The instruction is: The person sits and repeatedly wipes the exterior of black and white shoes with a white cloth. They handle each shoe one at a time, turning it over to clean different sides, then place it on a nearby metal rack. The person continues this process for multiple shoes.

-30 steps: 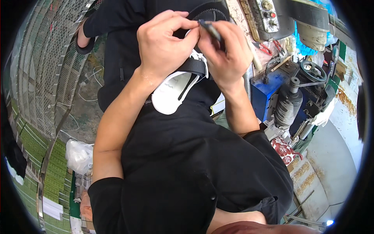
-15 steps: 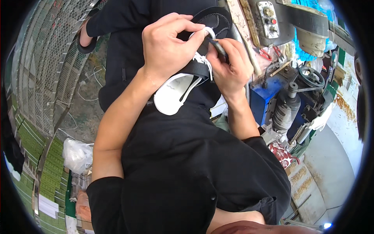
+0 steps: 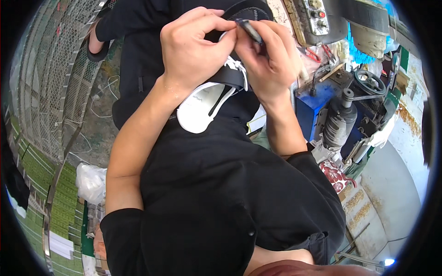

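Observation:
A sandal point(image 3: 195, 115) with a white footbed, a black band and a white edge lies across my lap, partly covered by my hands. Above its far end, my left hand point(image 3: 195, 48) is closed in a pinch; half a second ago a white strip showed at these fingertips, now hidden. My right hand point(image 3: 274, 62) is closed round a small dark tool with a worn grey side point(image 3: 250, 32), and its fingertips meet those of the left. The tool's exact kind cannot be made out. Just beyond lies a black sole-shaped piece with pale stitching point(image 3: 252, 10).
At the right stands a blue machine point(image 3: 311, 108) with a handwheel point(image 3: 369, 83) and a grey switch panel point(image 3: 317, 16). Red-handled pliers point(image 3: 314, 55) lie beside it. At the left are a wire mesh rack point(image 3: 50, 78) and a white plastic bag point(image 3: 90, 183).
Both hands have moved slightly up and drawn together. The white strip between them has gone out of sight, and the tool in my right hand now tilts the other way at the fingertips.

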A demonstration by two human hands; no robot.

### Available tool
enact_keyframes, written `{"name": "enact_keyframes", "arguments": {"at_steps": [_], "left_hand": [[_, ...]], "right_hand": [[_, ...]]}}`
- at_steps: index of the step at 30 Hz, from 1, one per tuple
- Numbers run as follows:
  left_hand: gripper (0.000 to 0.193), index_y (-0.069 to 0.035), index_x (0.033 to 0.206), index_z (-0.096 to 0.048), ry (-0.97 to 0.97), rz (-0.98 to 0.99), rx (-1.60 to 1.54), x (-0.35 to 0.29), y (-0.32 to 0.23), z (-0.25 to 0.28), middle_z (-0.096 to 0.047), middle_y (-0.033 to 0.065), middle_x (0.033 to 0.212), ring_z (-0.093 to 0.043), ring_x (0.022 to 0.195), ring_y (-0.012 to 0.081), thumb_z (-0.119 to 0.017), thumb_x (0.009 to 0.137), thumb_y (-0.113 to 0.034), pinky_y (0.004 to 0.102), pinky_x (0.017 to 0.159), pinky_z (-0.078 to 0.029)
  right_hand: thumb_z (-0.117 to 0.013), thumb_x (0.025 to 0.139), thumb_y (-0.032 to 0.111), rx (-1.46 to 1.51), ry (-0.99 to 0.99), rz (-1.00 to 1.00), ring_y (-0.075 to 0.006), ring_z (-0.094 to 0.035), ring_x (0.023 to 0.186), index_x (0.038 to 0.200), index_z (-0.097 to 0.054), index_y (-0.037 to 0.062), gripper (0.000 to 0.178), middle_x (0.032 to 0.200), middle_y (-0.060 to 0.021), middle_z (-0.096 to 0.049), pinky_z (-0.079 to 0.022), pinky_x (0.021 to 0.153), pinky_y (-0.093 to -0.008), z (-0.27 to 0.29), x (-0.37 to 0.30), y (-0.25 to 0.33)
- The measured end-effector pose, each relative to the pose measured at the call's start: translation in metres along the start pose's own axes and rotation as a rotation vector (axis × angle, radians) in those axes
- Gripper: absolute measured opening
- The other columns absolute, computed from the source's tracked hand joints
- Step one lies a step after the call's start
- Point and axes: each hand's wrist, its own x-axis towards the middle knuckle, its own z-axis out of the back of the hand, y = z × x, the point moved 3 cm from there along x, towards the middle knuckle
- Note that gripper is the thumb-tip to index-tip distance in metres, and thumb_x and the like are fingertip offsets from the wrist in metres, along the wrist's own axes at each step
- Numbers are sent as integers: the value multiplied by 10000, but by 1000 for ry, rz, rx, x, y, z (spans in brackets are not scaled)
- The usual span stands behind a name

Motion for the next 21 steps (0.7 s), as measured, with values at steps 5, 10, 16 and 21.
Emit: {"name": "enact_keyframes", "arguments": {"at_steps": [5,10,16,21], "left_hand": [[115,0,845,-767,11,49,-40,-3,1,-2,-731,100,790,-750,872,223,-791,740,40,283,712,-572],[108,-14,822,-764,-24,-27,-14,-2,0,-4,-721,118,780,-748,836,242,-802,721,-1,295,672,-586],[104,-26,814,-765,-27,-7,-48,-3,1,-3,-710,124,763,-744,809,244,-807,718,-24,297,599,-578],[122,5,850,-761,-3,-55,5,3,-6,-1,-722,101,778,-749,851,221,-801,739,36,286,724,-583]], "right_hand": [[-816,710,-23,-84,62,-67,-199,-653,674,978,-697,14,296,877,-110,-666,-526,546,-303,4,-18,-7],[-817,713,-9,-16,21,-101,-193,-648,662,970,-697,14,285,888,-106,-668,-520,536,-294,3,-6,2],[-795,729,-29,-56,82,-130,-201,-650,666,971,-700,9,263,887,-107,-671,-531,542,-287,9,-20,-5],[-813,720,-23,-32,56,-65,-217,-656,702,974,-695,1,281,876,-109,-672,-532,586,-295,8,10,6]]}}
